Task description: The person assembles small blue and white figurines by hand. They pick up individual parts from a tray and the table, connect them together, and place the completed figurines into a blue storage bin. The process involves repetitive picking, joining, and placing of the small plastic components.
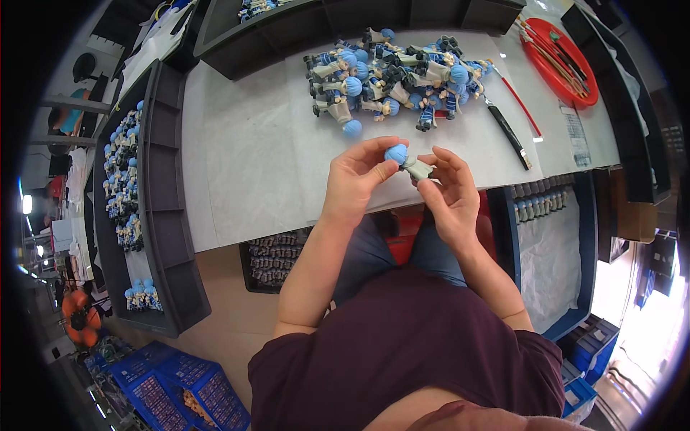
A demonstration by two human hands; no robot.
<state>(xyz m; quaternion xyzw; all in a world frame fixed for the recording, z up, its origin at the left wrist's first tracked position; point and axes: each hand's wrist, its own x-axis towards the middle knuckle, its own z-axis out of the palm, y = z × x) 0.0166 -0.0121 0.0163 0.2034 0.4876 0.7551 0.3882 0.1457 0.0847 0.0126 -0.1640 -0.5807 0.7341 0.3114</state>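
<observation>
A small figurine (418, 169) with round light-blue hair and a pale grey-green cape is held over the front edge of the white-covered table (244, 151). My left hand (359, 172) pinches its blue head between thumb and fingers. Curled round the caped lower end are the thumb and fingers of my right hand (454, 194). The figurine's front is hidden from view. Beyond my hands lies a heap of similar figurines (395, 79), with blue hair, dark clothing and pale capes, many on their sides.
Right of the heap lie a thin red-handled brush (517, 104) and a black craft knife (508, 134). A red dish (543, 54) holds several brushes. Dark trays (169, 230) stand left, behind and right; a blue-edged tray (550, 266) with lined-up pieces sits lower right.
</observation>
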